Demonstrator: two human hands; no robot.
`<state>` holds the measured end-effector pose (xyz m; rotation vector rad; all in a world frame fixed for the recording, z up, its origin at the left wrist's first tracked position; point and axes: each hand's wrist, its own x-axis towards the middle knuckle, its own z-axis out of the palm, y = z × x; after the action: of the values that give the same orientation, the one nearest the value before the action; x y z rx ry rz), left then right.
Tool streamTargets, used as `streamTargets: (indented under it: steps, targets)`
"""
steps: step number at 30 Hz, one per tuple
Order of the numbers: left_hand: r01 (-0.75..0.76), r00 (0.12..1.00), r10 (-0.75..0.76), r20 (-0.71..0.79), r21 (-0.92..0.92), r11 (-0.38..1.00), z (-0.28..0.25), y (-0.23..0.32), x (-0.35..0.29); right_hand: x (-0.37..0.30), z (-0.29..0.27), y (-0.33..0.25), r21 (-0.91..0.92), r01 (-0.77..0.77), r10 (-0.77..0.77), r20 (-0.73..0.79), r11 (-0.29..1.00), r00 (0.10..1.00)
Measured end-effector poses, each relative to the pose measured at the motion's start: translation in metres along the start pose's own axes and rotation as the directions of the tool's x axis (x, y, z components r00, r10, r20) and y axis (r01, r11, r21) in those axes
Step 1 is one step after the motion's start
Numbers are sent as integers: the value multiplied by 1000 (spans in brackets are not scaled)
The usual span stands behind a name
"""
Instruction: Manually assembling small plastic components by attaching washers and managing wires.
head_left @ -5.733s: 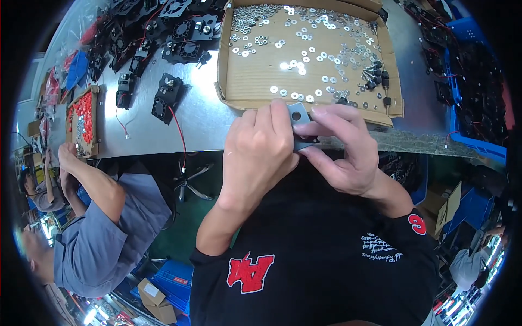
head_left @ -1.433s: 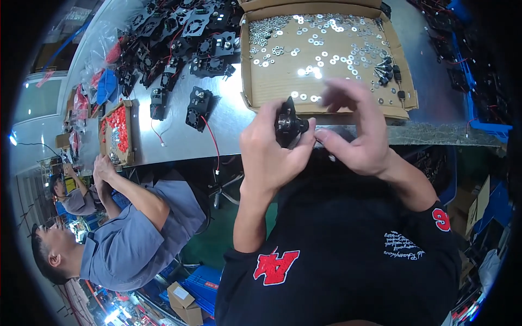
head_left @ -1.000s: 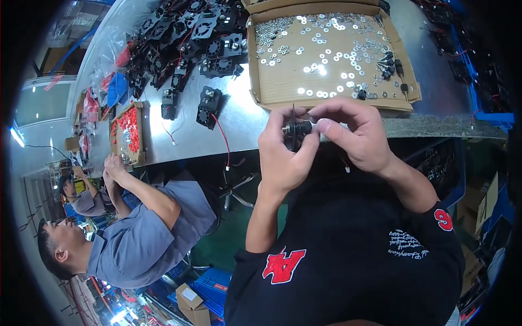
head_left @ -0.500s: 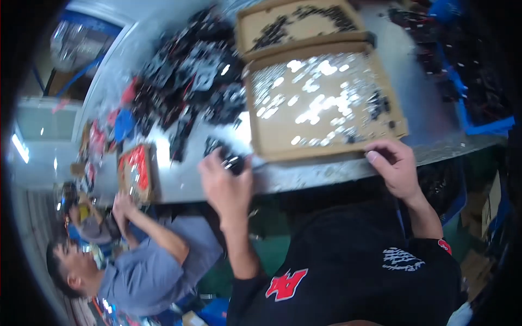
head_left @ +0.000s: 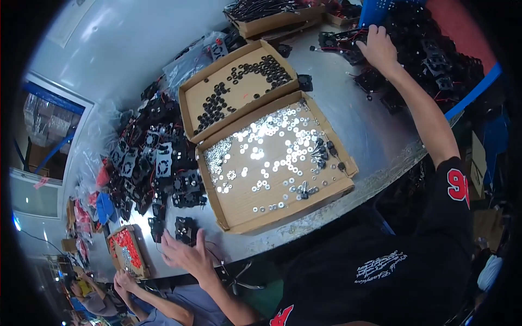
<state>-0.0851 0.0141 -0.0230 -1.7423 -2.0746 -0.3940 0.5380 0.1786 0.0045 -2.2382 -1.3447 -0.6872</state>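
Note:
My left hand [head_left: 190,259] is open, its fingers spread, just above the table's near edge at the left. Right by its fingertips lies a black fan assembly [head_left: 186,229], and a second black part [head_left: 156,229] is beside that. Stretched out to the far right, my right hand [head_left: 379,50] has its thumb and fingers closed on the end of a black fan assembly with wires [head_left: 340,41], at the rim of a heap of such assemblies [head_left: 435,60]. The exact grip there is partly hidden by the hand.
Between my hands is a cardboard tray [head_left: 277,224] of silvery washers and some dark screws. Behind it, another cardboard tray [head_left: 187,103] holds black rings. More fan assemblies [head_left: 141,157] are heaped at the left. A co-worker's hands [head_left: 125,281] are near a box of red parts [head_left: 142,266].
My left hand has let go of the black fan assembly, which now lies on the table. My right hand has moved from the tray's edge to the far-right heap. The view has swung right.

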Motion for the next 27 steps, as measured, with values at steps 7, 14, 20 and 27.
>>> streamTargets:
  steps: [7,14,20,27]
  targets:
    - [-122,985,67,-157,-379,917,-28,37,-36,27,17,10,5,-133,124,331,991,936]
    - [-133,950,310,32,-859,495,-53,92,-71,20,-41,25,635,-234,306,-4,736,952]
    - [92,805,529,270,-937,338,-53,104,-81,-48,-103,-33,917,-313,88,343,-249,935]
    - [280,795,532,292,-954,106,-79,127,-53,-159,-183,-127,785,-578,-458,439,-225,774]
